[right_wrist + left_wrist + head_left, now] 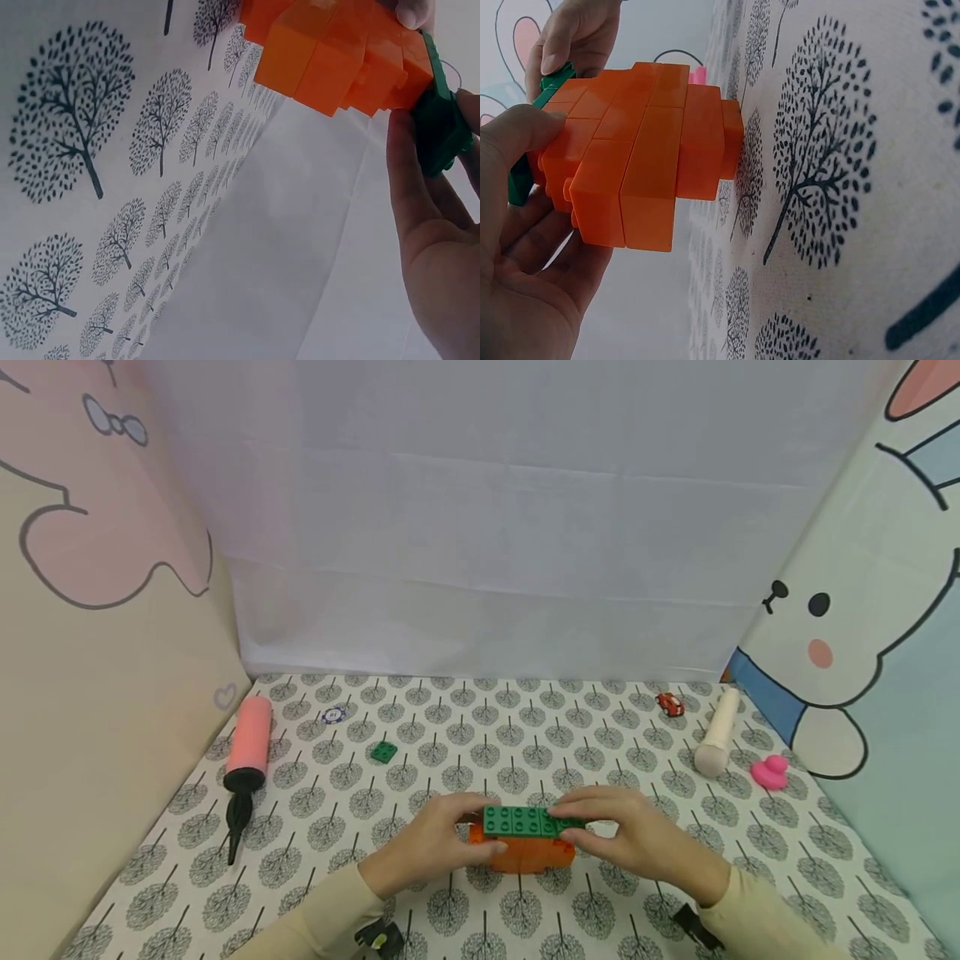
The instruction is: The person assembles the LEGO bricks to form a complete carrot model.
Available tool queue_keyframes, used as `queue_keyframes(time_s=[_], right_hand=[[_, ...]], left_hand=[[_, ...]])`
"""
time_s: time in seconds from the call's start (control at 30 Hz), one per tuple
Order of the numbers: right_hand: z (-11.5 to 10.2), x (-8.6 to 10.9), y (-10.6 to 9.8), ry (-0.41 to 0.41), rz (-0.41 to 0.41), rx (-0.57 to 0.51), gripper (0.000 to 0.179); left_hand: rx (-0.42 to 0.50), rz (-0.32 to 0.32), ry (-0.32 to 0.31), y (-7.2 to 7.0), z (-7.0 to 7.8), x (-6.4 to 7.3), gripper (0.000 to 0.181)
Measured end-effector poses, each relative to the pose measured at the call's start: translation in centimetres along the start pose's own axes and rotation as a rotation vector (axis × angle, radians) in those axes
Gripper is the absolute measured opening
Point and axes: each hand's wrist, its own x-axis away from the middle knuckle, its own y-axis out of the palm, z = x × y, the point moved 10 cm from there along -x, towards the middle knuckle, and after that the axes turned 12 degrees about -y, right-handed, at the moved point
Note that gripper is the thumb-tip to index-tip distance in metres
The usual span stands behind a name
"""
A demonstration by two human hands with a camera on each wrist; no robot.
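A stepped build of orange toy bricks [525, 857] stands on the tablecloth in front of me, narrower at its foot. Along its top lies a row of green studded toy bricks [517, 821]. My left hand [435, 843] grips the left end, its thumb against the orange bricks [637, 150] in the left wrist view. At the other end, my right hand [633, 833] pinches the green bricks [439, 124] between thumb and fingers, and they jut out past the orange side. Whether the green row is pressed fully down is hidden by the fingers.
On the left lie a pink pump [250, 735] with a black tip, a blue-white chip [333, 715] and a small green brick [384, 752]. Toward the right are a red toy car [670, 704], a pale round-ended stick [717, 735] and a pink toy duck [770, 773].
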Motion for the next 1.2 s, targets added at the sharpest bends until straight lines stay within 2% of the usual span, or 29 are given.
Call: queue_keyframes(time_s=[0.23,0.37,0.6,0.73,0.93,1.07,1.2], right_hand=[[0.9,0.2,0.4,0.06,0.005,-0.086,0.03],[1.1,0.2,0.5,0.068,0.011,-0.106,0.03],[0.8,0.1,0.3,0.054,0.03,-0.075,0.03],[0.6,0.4,0.4,0.043,0.054,-0.054,0.037],[1.5,1.3,0.7,0.12,0.081,-0.149,0.043],[1.9,1.8,0.7,0.155,0.074,-0.143,0.044],[1.9,1.8,0.7,0.162,0.064,-0.134,0.044]], left_hand=[[-0.006,-0.002,-0.004,-0.1,0.1,0.0,0.035],[-0.009,0.001,-0.001,-0.2,0.2,0.0,0.035],[-0.002,-0.001,-0.004,-0.2,0.1,-0.1,0.035],[-0.001,-0.002,-0.006,-0.1,0.2,0.0,0.034],[0.003,-0.013,-0.003,0.0,0.3,-0.1,0.036],[-0.044,-0.037,-0.024,-0.5,-0.1,0.0,0.055],[-0.148,-0.032,-0.08,-2.7,-1.5,-0.1,0.078]])
